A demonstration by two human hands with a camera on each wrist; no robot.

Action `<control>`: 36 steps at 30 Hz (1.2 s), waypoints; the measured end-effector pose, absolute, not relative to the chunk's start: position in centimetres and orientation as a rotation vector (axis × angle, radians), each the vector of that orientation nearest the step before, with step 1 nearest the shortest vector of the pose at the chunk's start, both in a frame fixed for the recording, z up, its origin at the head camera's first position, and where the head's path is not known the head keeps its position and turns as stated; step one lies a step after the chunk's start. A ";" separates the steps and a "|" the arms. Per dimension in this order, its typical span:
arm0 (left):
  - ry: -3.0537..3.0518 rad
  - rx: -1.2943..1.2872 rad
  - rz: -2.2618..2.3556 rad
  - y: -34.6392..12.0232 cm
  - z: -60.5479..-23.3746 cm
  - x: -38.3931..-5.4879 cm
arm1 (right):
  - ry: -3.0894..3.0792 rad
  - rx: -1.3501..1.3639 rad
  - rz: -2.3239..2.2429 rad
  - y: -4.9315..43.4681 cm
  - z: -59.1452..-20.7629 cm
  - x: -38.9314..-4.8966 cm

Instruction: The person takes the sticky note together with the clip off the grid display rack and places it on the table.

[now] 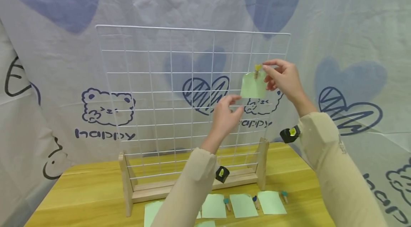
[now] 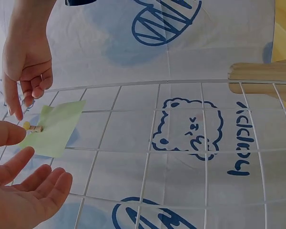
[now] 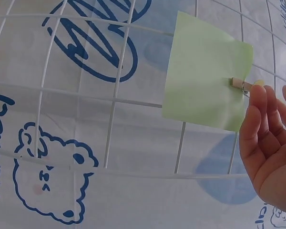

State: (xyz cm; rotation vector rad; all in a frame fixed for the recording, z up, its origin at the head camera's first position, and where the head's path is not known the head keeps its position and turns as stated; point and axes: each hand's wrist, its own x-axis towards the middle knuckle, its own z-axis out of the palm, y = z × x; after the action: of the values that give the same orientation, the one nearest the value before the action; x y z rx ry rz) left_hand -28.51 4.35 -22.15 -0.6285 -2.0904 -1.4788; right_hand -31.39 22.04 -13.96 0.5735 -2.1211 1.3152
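Observation:
A pale green paper square hangs near the upper right of a white wire grid. A small wooden clothespin with a yellow heart top fastens the paper's upper edge to a wire. My right hand is just right of the clothespin, thumb and forefinger close to the heart top, with no grip on it visible. Below and left of the paper, my left hand has its fingers loosely bent, thumb apart and nothing between them. The left wrist view shows the clothespin between both hands, untouched.
Wooden feet hold the grid up on a yellow wood-grain table. Several more green paper squares lie along the front, with clothespins beside some. A patterned cloth hangs behind.

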 end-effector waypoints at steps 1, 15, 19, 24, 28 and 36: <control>-2.088 -0.631 -1.487 4.4 -22.1 -28.6 | -2.128 0.574 1.313 22.1 -13.9 -31.4; -2.018 -0.652 -1.564 5.6 -22.0 -29.0 | -2.252 0.625 1.343 22.8 -13.0 -31.5; -2.017 -0.664 -1.582 5.7 -21.6 -28.9 | -2.307 0.621 1.283 22.6 -12.9 -31.7; -2.015 -0.657 -1.625 5.9 -21.4 -28.8 | -2.380 0.609 1.253 22.1 -12.6 -31.8; -2.021 -0.648 -1.661 6.2 -21.3 -28.8 | -2.413 0.595 1.238 21.8 -12.2 -31.8; -2.035 -0.620 -1.683 6.5 -21.1 -28.8 | -2.481 0.588 1.151 21.6 -12.1 -31.9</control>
State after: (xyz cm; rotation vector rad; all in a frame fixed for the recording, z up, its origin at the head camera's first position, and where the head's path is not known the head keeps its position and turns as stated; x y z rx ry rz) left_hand -28.77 6.54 -21.15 -0.6199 -2.0350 -1.6834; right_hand -31.89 21.62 -12.12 0.5876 -2.4811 1.1509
